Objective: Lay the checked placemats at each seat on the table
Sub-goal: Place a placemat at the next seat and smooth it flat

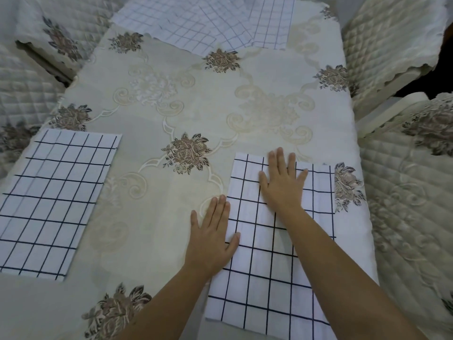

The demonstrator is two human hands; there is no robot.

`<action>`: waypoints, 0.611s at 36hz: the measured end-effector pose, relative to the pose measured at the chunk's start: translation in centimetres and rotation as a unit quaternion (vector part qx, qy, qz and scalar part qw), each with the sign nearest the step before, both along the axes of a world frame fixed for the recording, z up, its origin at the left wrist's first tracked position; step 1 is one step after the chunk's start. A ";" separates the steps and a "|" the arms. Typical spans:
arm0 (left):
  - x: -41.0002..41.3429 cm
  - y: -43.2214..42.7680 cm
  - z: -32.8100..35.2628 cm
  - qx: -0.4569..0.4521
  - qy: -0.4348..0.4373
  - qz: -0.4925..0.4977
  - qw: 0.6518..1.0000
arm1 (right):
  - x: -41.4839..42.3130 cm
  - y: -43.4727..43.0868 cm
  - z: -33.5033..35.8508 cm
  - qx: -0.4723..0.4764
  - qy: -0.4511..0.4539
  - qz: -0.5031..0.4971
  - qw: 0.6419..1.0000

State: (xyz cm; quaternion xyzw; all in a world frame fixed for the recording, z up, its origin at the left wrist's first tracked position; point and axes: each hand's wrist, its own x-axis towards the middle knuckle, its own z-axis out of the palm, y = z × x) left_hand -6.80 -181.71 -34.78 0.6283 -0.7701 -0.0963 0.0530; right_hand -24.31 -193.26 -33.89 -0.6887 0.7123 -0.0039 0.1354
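Floral tablecloth (196, 114): two flat placemats (274, 253) (plus a far pile (208, 23)), two hands (282, 182).

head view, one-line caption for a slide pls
Both hands, left and right, press a checked placemat flat on the floral tablecloth; another mat lies left.

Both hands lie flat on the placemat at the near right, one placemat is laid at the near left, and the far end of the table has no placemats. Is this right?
Not quite. The head view shows several placemats piled at the far end. The rest holds: left hand and right hand flat on the near right placemat, one placemat at the near left.
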 end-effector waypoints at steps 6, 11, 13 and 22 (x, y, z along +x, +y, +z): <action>0.1 0.0 -0.3 0.002 -0.009 -0.005 1.000 | -5.2 0.4 0.2 0.004 0.032 -0.053 0.998; 0.0 -0.1 -0.1 -0.013 0.000 0.000 1.000 | -7.5 1.3 0.7 0.005 0.031 -0.108 0.994; -0.1 -0.2 0.1 -0.016 0.003 0.006 1.000 | -6.3 2.4 0.9 -0.034 0.022 -0.102 0.994; 0.1 0.0 0.6 -0.011 0.006 0.017 1.000 | 6.2 10.6 1.0 -0.033 -0.052 0.047 0.997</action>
